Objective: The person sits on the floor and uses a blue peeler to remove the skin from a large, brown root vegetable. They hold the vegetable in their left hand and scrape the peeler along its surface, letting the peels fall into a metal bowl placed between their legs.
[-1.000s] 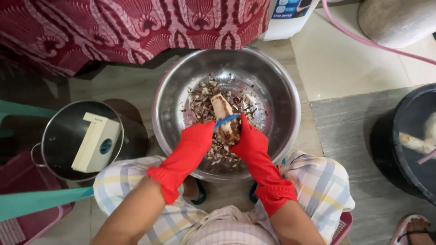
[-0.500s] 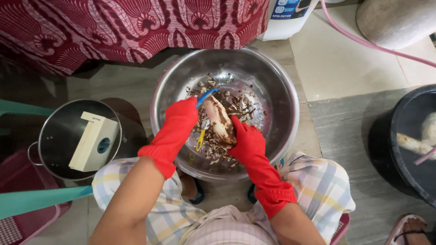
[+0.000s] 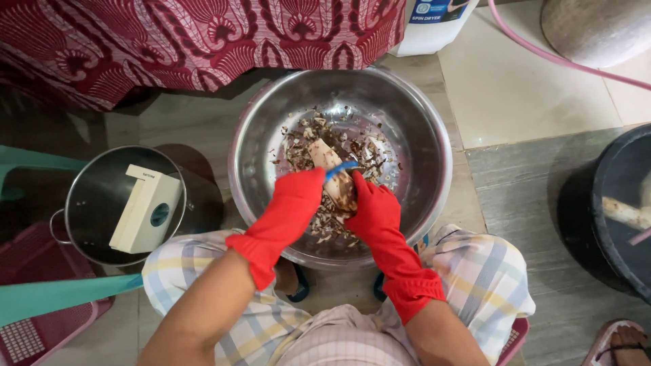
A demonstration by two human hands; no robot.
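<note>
Two red-gloved hands meet over a steel basin [image 3: 420, 129]: left hand [image 3: 298, 196] clenched on a blue peeler [image 3: 341, 168], right hand [image 3: 371, 207] grasping a pale root [image 3: 324, 156]; peelings [image 3: 298, 146] lie beyond the fingers.

You hold a pale, partly peeled root [image 3: 330, 175] over the middle of the big steel basin [image 3: 420, 122], tilted with its bare cream end pointing away from you and brown skin left near your palm. A blue-handled peeler [image 3: 341, 168] lies across it. Brown peelings [image 3: 369, 146] litter the basin's bottom.
</note>
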